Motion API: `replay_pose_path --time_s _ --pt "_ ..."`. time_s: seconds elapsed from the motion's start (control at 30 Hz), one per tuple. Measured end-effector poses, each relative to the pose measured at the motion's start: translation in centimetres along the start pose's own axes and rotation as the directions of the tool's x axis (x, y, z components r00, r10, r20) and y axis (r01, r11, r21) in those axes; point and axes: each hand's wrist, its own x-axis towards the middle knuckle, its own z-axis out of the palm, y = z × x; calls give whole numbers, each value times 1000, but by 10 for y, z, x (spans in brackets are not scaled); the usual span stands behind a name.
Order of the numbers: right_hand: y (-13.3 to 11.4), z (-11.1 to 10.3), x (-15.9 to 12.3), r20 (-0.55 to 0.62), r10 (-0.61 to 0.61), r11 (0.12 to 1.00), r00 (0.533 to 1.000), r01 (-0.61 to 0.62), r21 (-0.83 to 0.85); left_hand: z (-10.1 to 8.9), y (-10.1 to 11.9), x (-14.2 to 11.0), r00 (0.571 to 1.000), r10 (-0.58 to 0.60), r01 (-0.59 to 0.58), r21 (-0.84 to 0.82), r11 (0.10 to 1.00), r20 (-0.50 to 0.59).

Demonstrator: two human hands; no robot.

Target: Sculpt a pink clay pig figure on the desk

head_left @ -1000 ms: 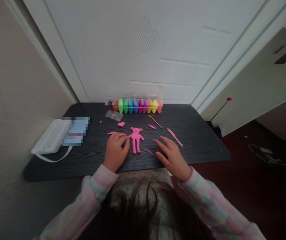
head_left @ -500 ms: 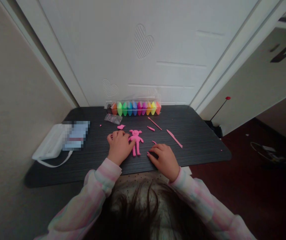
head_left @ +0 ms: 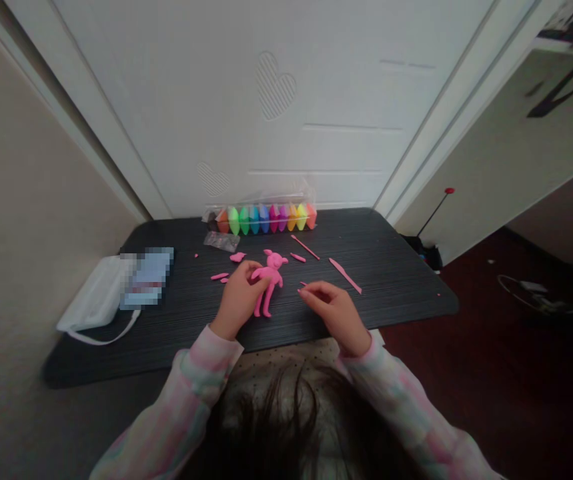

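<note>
Figurine (head_left: 269, 273), bright pink, clay-like, eared and long-legged, tilts over the dark grained tabletop (head_left: 396, 287), clamped between thumb and fingers of our left hand (head_left: 237, 300). On our right hand (head_left: 335, 308), thumb and fingertips bunch close together; whether they grip anything, we cannot tell.

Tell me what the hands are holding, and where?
The left hand holds the pink figure by its torso. Whether the right hand pinches anything cannot be told.

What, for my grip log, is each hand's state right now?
Left hand: closed, holding the pink figure.
Right hand: closed, apparently pinching a small pink piece.
</note>
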Motion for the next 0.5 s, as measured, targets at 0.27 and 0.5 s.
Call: replay_pose_path --time_s 0.27,0.5 --pt "-34 3 10 36 125 772 991 -120 624 2 21 -21 994 -94 109 -590 800 57" --pt "-47 4 7 -18 131 820 991 -99 563 -1 35 -34 996 -45 84 -670 737 75"
